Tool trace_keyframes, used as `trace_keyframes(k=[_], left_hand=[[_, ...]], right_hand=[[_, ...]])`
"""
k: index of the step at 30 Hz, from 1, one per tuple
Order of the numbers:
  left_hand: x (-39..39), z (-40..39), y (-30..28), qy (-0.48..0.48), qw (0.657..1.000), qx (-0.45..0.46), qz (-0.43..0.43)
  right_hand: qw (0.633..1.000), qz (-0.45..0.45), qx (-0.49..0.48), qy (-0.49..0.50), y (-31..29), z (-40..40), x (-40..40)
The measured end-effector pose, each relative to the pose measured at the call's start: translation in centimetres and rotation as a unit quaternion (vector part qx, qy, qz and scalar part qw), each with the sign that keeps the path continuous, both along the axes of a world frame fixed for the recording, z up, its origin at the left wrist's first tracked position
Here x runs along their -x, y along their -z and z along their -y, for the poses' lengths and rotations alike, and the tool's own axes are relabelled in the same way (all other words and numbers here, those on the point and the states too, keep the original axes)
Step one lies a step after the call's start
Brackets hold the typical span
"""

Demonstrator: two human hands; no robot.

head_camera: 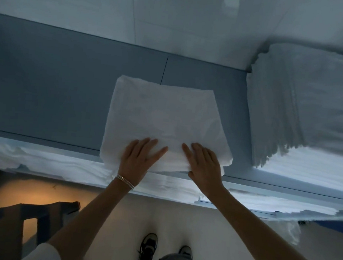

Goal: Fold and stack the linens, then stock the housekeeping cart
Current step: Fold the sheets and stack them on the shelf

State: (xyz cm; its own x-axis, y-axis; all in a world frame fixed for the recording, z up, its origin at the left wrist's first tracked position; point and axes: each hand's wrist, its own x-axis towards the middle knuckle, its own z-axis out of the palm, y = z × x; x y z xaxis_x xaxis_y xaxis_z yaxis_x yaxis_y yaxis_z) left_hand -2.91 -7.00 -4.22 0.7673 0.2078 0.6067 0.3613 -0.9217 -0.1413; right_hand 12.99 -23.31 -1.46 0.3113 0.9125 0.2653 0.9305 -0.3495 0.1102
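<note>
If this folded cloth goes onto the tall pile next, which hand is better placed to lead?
Right, probably. The right hand lies flat on the folded white cloth on the side nearer the tall stack of white linens; the left hand would have to cross over.

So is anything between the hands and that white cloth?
No. The left hand and right hand already press flat on the folded linen, on the blue shelf. Nothing visible lies between them.

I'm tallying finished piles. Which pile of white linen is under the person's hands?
The low folded pile in the middle of the grey top, with the left hand and right hand lying flat on its near edge. The tall stack to its right is untouched.
</note>
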Motion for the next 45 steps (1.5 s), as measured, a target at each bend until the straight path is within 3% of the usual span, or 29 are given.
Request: trace_keyframes(k=[6,11,15,21,33,45], left_hand=[[-1.2,-1.5,-4.3,0.021,0.996,0.086,-0.019],[-1.9,-2.5,-7.4,0.04,0.985,0.154,-0.071],[-1.9,-2.4,-7.1,0.006,0.992,0.103,-0.078],[-0.5,-3.2,-5.2,-0.066,0.992,-0.014,-0.108],[-2.7,-6.5,-9.2,-0.02,0.983,0.084,-0.161],[0.2,0.5,-14.2,0.039,0.966,0.074,-0.244]], right_hand=[[0.998,0.052,0.033,0.027,0.4,-0.6,3.3],[0.993,0.091,-0.078,0.018,-1.3,-2.6,-1.2],[0.989,0.059,-0.137,0.003,-3.5,-3.7,-3.1],[0.992,0.07,-0.108,0.001,-4.7,-4.7,-3.4],[0.996,-0.01,-0.004,0.088,-6.9,-5.7,-2.9],[0.997,-0.02,0.023,0.07,-10.4,3.2,0.7]])
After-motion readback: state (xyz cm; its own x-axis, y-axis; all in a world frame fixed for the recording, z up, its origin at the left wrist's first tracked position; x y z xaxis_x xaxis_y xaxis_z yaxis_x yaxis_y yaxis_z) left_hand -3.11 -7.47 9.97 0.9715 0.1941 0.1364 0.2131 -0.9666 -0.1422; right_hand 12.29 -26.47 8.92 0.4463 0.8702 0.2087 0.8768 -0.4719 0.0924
